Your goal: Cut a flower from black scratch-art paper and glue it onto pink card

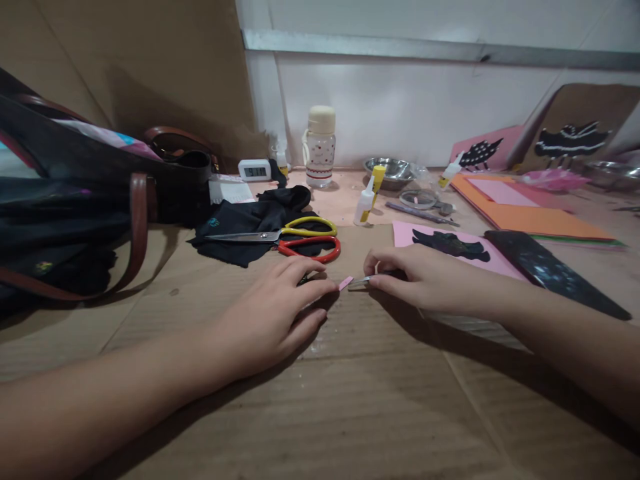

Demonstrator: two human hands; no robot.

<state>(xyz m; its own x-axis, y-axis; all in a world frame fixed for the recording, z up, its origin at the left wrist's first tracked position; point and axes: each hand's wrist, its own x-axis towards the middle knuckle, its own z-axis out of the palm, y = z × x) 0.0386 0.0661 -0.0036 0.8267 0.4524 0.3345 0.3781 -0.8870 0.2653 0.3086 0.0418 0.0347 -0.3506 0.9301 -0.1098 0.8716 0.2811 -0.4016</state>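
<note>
The left hand (283, 303) is low over the near-centre of the tabletop (345, 407), palm down, fingers bent. Its fingertips meet the left end of a small pink strip (346, 283); the strip is too small in view to tell whether they pinch it or only press on it. The strip lies between the two hands, at a slant. The right hand (425, 277) grasps a slim metal tool (361, 281) between thumb and bent forefinger, the tool's tip pointing left, just beside the strip.

Beyond the left hand, scissors (270, 237) with one yellow and one red handle lie across a black cloth (235, 227), blades to the left. Beyond the right hand is a pink card (405, 233) bearing a black cut-out shape (447, 243), with a dark slab (555, 273) on its right. Farther back, near the centre, a small white bottle (364, 210) stands upright near a yellow-capped stick (378, 179); a metal bowl (393, 172) is behind them. To the left of the bowl stands a drinking bottle (320, 150) with a cream lid. A dark bag (100, 187) with brown handles occupies the far left.
</note>
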